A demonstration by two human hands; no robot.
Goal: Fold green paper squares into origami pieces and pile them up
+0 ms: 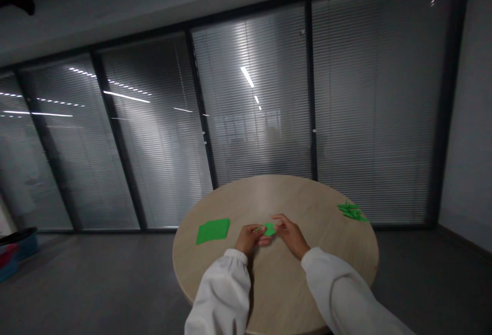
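Over the counter point(277, 196), green paper point(269, 229) lies sideways between the hands, pinched in the left hand point(249, 238)'s fingers, the right hand point(291, 235)'s curled fingers just beside it, their grip unclear.

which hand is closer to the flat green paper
Left. The left hand is right of the flat green paper, not touching it; the right hand is farther right still.
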